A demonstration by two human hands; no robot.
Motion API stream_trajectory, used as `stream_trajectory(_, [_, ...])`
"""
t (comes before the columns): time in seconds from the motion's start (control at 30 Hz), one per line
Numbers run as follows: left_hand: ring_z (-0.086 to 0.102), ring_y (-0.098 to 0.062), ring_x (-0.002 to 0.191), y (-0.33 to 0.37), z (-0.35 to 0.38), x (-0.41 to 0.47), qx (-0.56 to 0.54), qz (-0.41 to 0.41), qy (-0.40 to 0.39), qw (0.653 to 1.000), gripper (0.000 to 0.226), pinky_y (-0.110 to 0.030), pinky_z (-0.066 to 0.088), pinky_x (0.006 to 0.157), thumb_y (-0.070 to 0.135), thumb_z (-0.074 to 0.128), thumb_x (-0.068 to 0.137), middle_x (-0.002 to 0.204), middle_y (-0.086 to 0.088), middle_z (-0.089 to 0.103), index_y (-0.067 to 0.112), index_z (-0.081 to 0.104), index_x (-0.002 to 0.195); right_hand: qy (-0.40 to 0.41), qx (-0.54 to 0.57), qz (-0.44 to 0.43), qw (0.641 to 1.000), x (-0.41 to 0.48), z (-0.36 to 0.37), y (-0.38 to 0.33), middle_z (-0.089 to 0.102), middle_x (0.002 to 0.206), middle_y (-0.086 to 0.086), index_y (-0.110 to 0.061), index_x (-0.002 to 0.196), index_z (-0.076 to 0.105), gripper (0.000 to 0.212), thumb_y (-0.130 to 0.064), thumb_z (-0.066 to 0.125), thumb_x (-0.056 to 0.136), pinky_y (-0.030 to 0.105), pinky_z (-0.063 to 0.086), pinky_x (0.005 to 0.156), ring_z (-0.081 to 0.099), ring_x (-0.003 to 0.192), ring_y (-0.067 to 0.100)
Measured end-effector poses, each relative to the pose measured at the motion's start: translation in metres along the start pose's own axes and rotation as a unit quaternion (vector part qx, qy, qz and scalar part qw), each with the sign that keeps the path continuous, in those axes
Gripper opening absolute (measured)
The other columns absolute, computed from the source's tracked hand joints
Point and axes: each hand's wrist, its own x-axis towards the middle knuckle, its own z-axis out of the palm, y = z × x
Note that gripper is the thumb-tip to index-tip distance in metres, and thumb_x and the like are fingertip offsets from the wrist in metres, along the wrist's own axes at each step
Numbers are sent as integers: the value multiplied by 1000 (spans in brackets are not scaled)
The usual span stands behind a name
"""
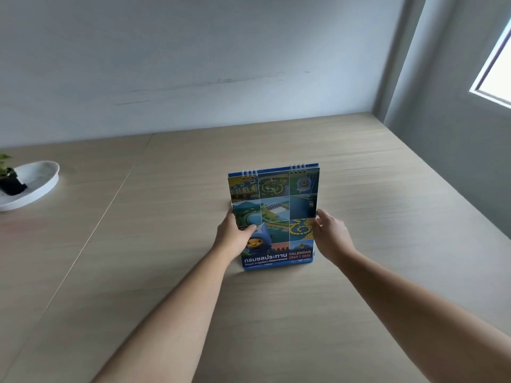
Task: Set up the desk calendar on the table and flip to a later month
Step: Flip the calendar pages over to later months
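A blue spiral-bound desk calendar (279,205) stands upright on the light wooden table (359,286), its cover facing me with a grid of photos, a cartoon mascot and the word CALENDAR. My left hand (233,236) grips its left edge, thumb across the cover. My right hand (330,234) rests at its right edge, fingers spread and touching the side. The cover page is closed; the wire rings sit at the top.
A white oval dish (41,186) with a small potted plant (9,178) sits at the table's far left. A pale wall runs behind the table, and a window (495,76) is at the upper right. A seam crosses the tabletop on the left.
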Motion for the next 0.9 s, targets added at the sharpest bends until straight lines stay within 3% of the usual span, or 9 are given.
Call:
stream_trajectory(0.13, [57,-28,120,9,-7,-1,8,-1,20,1000,46,-35,47,94,19,64,88,133,-10,58,16,42,129,32,30,-18,999,-18,-1,-1,70,107,12,-26,128,49,36,-23,39,94,40,53,80,62,93,29])
stream_trajectory(0.27, [54,-32,125,19,-3,-6,41,-13,21,999,45,-38,46,98,17,56,93,138,-13,54,12,37,133,40,28,-39,998,-36,0,-2,64,118,10,-24,142,35,48,-27,43,94,35,44,88,54,112,26])
stream_trajectory(0.47, [52,-34,128,24,-1,-9,66,-30,23,997,46,-41,45,101,17,53,95,140,-16,51,9,34,135,10,42,-29,999,-39,3,-5,61,124,7,-22,140,36,51,-25,47,90,36,42,93,49,117,25])
stream_trajectory(0.67, [53,-34,126,26,-1,-9,72,-30,27,997,45,-41,46,100,17,54,94,139,-17,52,8,35,134,35,96,26,994,-42,3,-7,59,122,9,-14,129,46,42,-28,51,89,43,45,97,52,115,26])
stream_trajectory(0.77, [53,-30,124,27,-7,-7,38,-26,-21,999,48,-41,44,101,13,56,91,137,-13,54,11,37,135,50,111,48,991,-36,-4,-8,58,104,9,-9,104,57,23,-26,48,91,38,48,83,55,98,27])
stream_trajectory(0.83, [51,-24,118,31,-20,-6,-73,-55,-99,991,42,-43,41,103,5,50,88,130,-11,55,11,42,129,39,151,59,986,-32,-18,-11,64,93,12,-8,95,59,15,-19,49,90,31,45,65,57,80,25])
stream_trajectory(0.9, [53,-23,105,35,-38,-6,-183,-73,-143,970,31,-44,44,96,-1,38,83,112,-9,59,10,49,110,7,231,55,971,-34,-35,-16,67,85,11,-7,98,60,12,-11,53,88,26,42,52,55,64,18])
